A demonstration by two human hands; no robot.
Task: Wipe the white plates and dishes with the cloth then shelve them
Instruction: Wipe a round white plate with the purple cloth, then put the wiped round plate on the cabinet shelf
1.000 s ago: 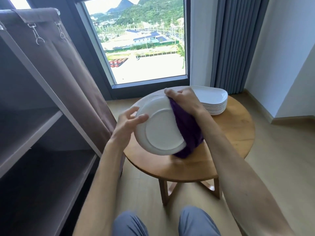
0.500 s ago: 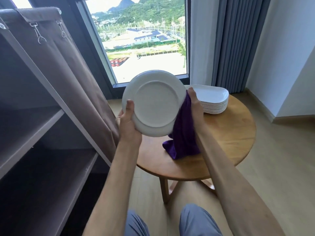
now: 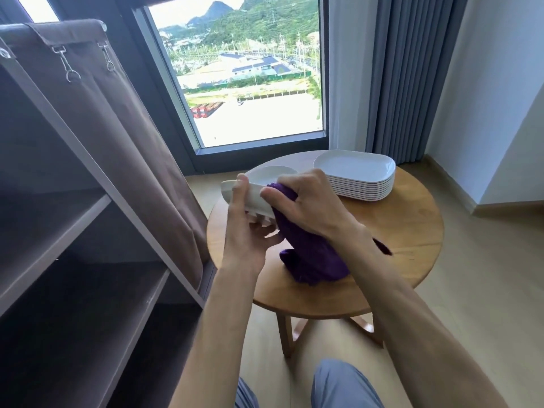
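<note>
My left hand [image 3: 247,231] grips a round white plate [image 3: 265,179] by its near rim, thumb on top and fingers underneath, tilted almost flat above the round wooden table [image 3: 406,231]. My right hand [image 3: 309,201] clutches a purple cloth [image 3: 309,254] and presses it against the plate's right edge; the cloth's loose end hangs down onto the tabletop. A stack of several white rounded dishes [image 3: 356,178] stands at the table's far right. The brown open shelf unit [image 3: 73,245] is to the left.
The shelf unit's fabric cover [image 3: 126,136] hangs drawn back beside the table's left edge. A window [image 3: 250,83] and grey curtains [image 3: 412,78] lie behind the table. My knees [image 3: 338,384] are below, on a light wood floor [image 3: 485,290].
The plate went from raised upright with its underside facing me down to a nearly flat tilt over the table. My right hand moved the cloth onto its right edge.
</note>
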